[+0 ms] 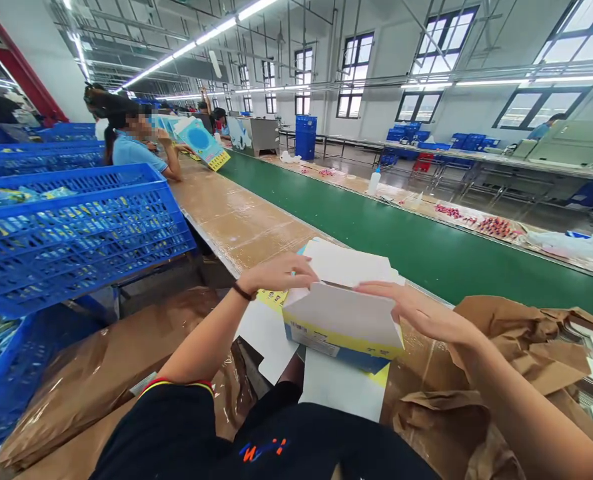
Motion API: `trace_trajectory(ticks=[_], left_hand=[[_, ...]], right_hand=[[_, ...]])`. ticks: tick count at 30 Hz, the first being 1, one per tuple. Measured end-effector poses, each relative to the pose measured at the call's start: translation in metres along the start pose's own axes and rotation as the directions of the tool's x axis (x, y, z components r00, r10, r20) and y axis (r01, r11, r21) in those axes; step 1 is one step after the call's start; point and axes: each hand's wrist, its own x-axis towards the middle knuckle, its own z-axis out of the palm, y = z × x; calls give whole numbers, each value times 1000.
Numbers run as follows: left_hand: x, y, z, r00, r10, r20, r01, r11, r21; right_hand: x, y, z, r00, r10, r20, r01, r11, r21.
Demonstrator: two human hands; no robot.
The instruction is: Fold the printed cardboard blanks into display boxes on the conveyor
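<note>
Nearest me, white card panels (346, 383) jut over the counter's near edge, toward my lap; I cannot tell whether they belong to the carton above. That carton (341, 337), white inside with yellow and blue print, sits at the near edge of the counter (236, 217), its top flaps raised. My left hand (279, 272) bends over its upper left corner; whether finger and thumb pinch the card, I cannot tell. My right hand (416, 310) lies spread, fingers stretched along the upper right edge. I judge it light, thin, springy card, firm along the folds but easily creased or dented mid-panel, and the printed side perhaps a little slick. The side walls near the folded corners look the best hold, with gentle pressure. Right of it lies crumpled brown paper (516, 353); a green belt (301, 213) runs along the counter's far edge.
</note>
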Motion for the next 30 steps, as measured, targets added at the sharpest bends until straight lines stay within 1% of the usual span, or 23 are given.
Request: trace_trajectory(ticks=[2, 3, 4, 6, 7, 8, 9, 10, 11, 12, 14, 16, 18, 19, 20, 22, 23, 24, 25, 26, 28, 29, 30], left_hand=[[-15, 3, -8, 998, 19, 62, -14, 997, -77], [-21, 5, -9, 996, 12, 87, -4, 996, -93], [-25, 7, -7, 997, -23, 70, 30, 994, -104], [-29, 13, 4, 987, -158, -19, 154, 977, -145], [-29, 16, 11, 969, -227, -93, 209, 962, -177], [-28, 18, 19, 945, -277, -177, 240, 949, -203], [-26, 20, 26, 923, -295, -248, 248, 947, -205], [-24, 22, 32, 915, -281, -289, 240, 956, -171], [-23, 24, 36, 923, -246, -295, 225, 969, -104], [-21, 25, 39, 942, -210, -262, 213, 977, -16], [-18, 27, 40, 976, -180, -127, 199, 966, 166], [-15, 28, 38, 980, -200, -21, 198, 937, 287], [-12, 28, 35, 975, -222, 24, 202, 923, 327], [-11, 27, 35, 975, -222, 25, 202, 926, 320], [-12, 26, 35, 976, -217, 2, 207, 932, 298], [-14, 24, 37, 967, -224, -124, 247, 943, 223], [-16, 22, 38, 948, -247, -203, 282, 944, 169], [-18, 20, 39, 922, -282, -265, 319, 942, 104], [-19, 18, 40, 898, -326, -295, 350, 936, 31], [-21, 16, 41, 884, -369, -289, 373, 927, -43], [-22, 13, 42, 884, -415, -218, 386, 908, -161], [-22, 11, 43, 893, -407, -195, 370, 908, -198], [-22, 9, 43, 902, -388, -188, 345, 911, -224]], right_hand=[[-15, -7, -3, 999, 39, 13, -40, 996, 74], [-19, -11, -1, 996, 90, -1, -90, 992, 93], [-20, -14, 3, 986, 163, -45, -157, 981, 110], [-16, -18, 15, 932, 296, -207, -268, 951, 152], [-12, -18, 21, 898, 329, -292, -294, 943, 156], [-8, -16, 26, 881, 322, -348, -295, 947, 129], [-4, -13, 29, 887, 287, -361, -281, 957, 70], [0, -9, 31, 914, 241, -327, -257, 966, -8], [3, -6, 31, 946, 204, -251, -232, 969, -86], [5, -4, 30, 969, 190, -158, -213, 966, -147], [9, -2, 26, 978, 208, -9, -205, 956, -208], [12, -4, 21, 973, 224, 60, -205, 952, -226], [14, -6, 19, 971, 220, 89, -195, 955, -224], [14, -6, 20, 972, 218, 84, -195, 956, -218], [13, -4, 22, 974, 218, 55, -203, 957, -206], [7, 2, 27, 967, 237, -97, -250, 956, -156], [3, 6, 30, 942, 264, -205, -290, 951, -108], [-1, 10, 34, 899, 312, -307, -339, 940, -39], [-5, 13, 38, 843, 385, -376, -395, 917, 54], [-9, 15, 41, 783, 479, -397, -453, 876, 165], [-11, 15, 48, 678, 663, -319, -544, 744, 388], [-11, 12, 50, 640, 724, -257, -562, 670, 486], [-9, 9, 52, 617, 760, -204, -550, 602, 578]])
